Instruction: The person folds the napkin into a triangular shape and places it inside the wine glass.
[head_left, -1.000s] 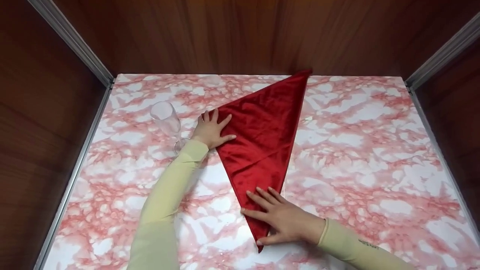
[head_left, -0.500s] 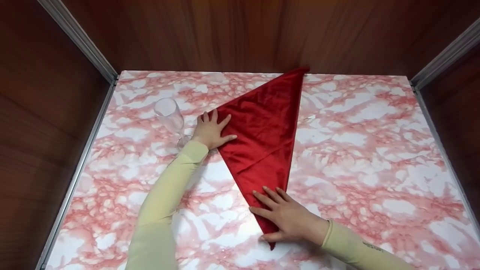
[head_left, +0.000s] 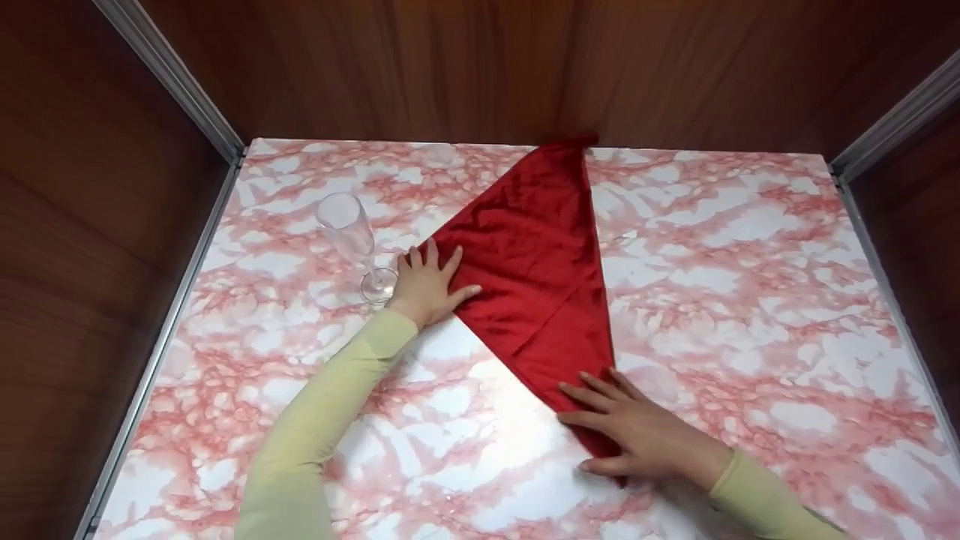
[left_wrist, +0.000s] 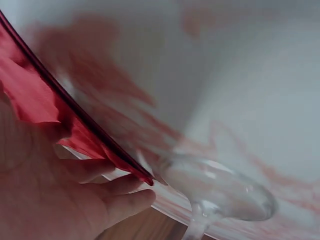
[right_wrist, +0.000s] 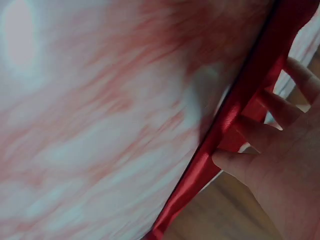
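A red satin cloth (head_left: 532,240), folded into a pointed kite-like shape, lies on the marbled table. My left hand (head_left: 429,285) rests with spread fingers on its left corner, as the left wrist view also shows at the cloth's edge (left_wrist: 75,120). My right hand (head_left: 637,427) lies with straight, spread fingers across the narrow near end, close to the tip. In the right wrist view those fingers (right_wrist: 272,102) touch the cloth's long edge. A clear stemmed glass (head_left: 352,232) stands upright just left of my left hand, its foot right beside the wrist.
The pink-and-white marbled table (head_left: 750,315) is bounded by dark wood panels (head_left: 405,67) at the back and sides, with metal strips along the corners. The cloth's far tip (head_left: 577,141) reaches the back panel.
My right hand has slid to the right, taking the cloth's near tip with it. The left hand has shifted slightly toward me, and the far tip has moved left along the back edge.
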